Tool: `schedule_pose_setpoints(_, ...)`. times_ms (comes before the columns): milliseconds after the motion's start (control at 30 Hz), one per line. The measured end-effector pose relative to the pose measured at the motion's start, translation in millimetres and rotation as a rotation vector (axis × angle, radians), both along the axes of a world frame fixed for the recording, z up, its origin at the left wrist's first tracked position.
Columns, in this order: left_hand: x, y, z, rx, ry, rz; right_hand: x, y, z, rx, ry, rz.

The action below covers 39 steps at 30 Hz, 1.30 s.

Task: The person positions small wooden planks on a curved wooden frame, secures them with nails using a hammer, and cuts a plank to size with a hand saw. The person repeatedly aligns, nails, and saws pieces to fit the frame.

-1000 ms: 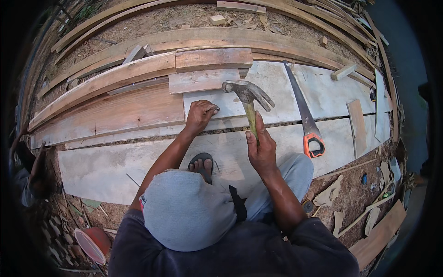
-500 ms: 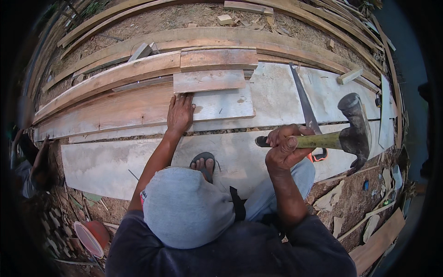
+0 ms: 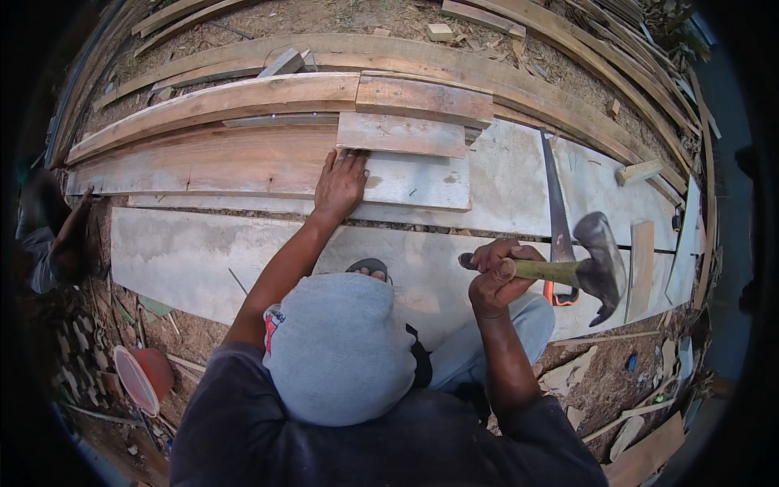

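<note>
My left hand (image 3: 341,185) lies flat with fingers stretched on a wide plank (image 3: 243,162), the fingertips at the lower edge of a short board (image 3: 402,135). A thin nail (image 3: 412,193) shows on the whitish part to the right of that hand. My right hand (image 3: 495,280) is wrapped round the handle of a claw hammer (image 3: 599,272), held above the white sheet with its dark head to the right. Behind the hammer, a handsaw (image 3: 558,203) with an orange-edged handle lies on the white panels.
A thick beam (image 3: 219,105) and a wood block (image 3: 422,99) run along the plank's far side. White panels (image 3: 187,243) cover the ground under my foot. Another person's arm (image 3: 77,215) reaches the plank's left end. A reddish bucket (image 3: 146,377) sits lower left; an offcut (image 3: 639,174) lies right.
The hammer has come lower and slightly left, still in my right hand. My left hand stays on the plank by the short board. The whole view has shifted a little.
</note>
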State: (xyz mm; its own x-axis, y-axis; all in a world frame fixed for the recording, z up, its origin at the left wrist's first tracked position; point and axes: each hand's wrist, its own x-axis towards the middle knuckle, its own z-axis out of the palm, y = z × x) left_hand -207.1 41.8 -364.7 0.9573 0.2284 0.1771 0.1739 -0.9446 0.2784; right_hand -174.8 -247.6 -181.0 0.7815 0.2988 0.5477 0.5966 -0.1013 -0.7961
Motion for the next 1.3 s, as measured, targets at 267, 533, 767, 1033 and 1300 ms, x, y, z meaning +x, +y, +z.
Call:
schedule_pose_setpoints(267, -2.5, 1.5, -1.0, -0.040, -0.043, 0.007, 9.1, -22.1, 22.3, -0.151, 0.486, 0.035)
schedule_pose_setpoints(533, 1.6, -1.8, 5.1, -0.068, -0.018, -0.001, -5.3, 3.0, -44.0, -1.097, 0.602, 0.132)
schedule_pose_setpoints(767, -2.1, -1.3, -0.8, -0.057, -0.056, 0.018, 22.8, -29.8, 38.4, 0.136, 0.341, -0.020)
schedule_pose_setpoints(1033, -0.8, 0.3, 7.6, -0.080, -0.028, 0.011, -25.2, 3.1, -46.1, -1.128, 0.717, 0.040)
schedule_pose_setpoints(1300, -2.3, -1.9, -0.4, -0.041, -0.075, 0.028, 5.2, -24.7, 35.1, 0.505, 0.118, -0.004)
